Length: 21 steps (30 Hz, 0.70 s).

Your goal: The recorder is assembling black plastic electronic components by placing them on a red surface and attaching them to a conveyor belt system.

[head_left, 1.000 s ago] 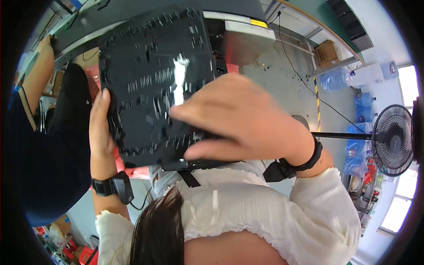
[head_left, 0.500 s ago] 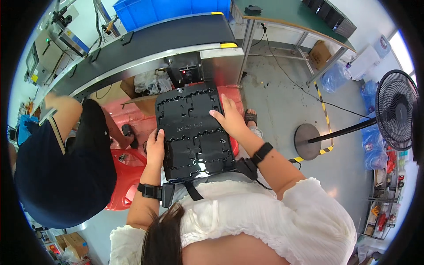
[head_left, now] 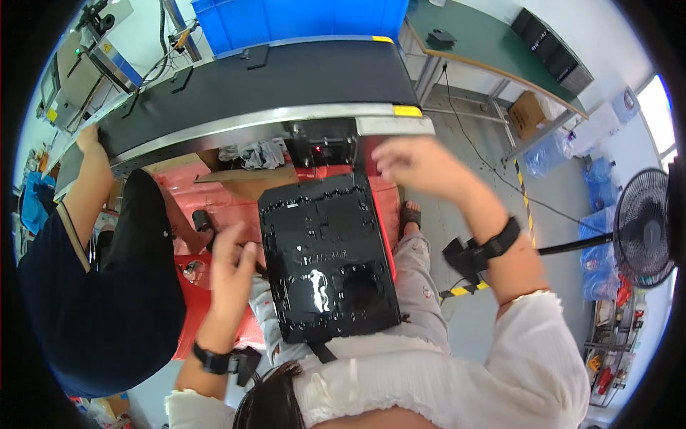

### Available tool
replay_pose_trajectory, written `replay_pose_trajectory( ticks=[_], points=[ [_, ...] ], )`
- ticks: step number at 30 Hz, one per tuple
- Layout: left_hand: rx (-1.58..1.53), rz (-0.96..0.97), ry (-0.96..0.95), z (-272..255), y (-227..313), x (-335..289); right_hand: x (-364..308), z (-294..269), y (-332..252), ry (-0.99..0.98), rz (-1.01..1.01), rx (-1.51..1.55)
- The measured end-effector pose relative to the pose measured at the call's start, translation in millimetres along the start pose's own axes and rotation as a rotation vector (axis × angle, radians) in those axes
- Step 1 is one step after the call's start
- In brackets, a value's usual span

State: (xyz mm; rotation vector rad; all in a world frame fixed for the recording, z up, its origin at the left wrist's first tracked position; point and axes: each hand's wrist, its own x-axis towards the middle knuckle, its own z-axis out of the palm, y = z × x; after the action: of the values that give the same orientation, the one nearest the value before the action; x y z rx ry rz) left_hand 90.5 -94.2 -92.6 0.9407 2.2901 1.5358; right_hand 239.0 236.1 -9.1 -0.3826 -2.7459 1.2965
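A glossy black molded plastic tray, with raised wavy lines on its surface, lies across my lap. My left hand hovers beside the tray's left edge, thumb apart from the fingers, holding nothing that I can see. Away from the tray, my right hand is raised close to the conveyor's right end; motion smears its fingers. Ahead of me runs the conveyor belt, black with a metal side rail. Small flat black pieces, one of them a bracket-like piece, sit along its far side.
On my left a person in dark clothes sits with a hand on the belt. Beneath the conveyor is an open cardboard box. A blue bin stands behind it, a green table far right, and a black fan at right.
Both hands have let go of the tray. My right hand has moved up and right toward the conveyor's end, the left slightly away. The person's hand on the left now rests on the belt.
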Motion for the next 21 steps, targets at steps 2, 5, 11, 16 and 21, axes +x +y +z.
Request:
replay_pose_trajectory(
  ticks=[2,5,11,16,21],
  points=[
    [0.249,0.262,0.029,-27,42,45,43,-44,-41,0.021,-0.198,-0.111],
    [0.451,0.541,0.14,-60,78,126,121,-78,-75,0.057,-0.218,0.02],
    [0.654,0.672,0.335,-66,30,316,260,-59,-37,0.124,-0.037,-0.643],
    [0.958,0.511,-0.059,-33,-5,384,263,-75,-13,-0.034,-0.018,-0.707],
    [0.706,0.502,-0.353,-18,10,400,196,-87,-25,0.411,-0.522,-0.675]
  ],
)
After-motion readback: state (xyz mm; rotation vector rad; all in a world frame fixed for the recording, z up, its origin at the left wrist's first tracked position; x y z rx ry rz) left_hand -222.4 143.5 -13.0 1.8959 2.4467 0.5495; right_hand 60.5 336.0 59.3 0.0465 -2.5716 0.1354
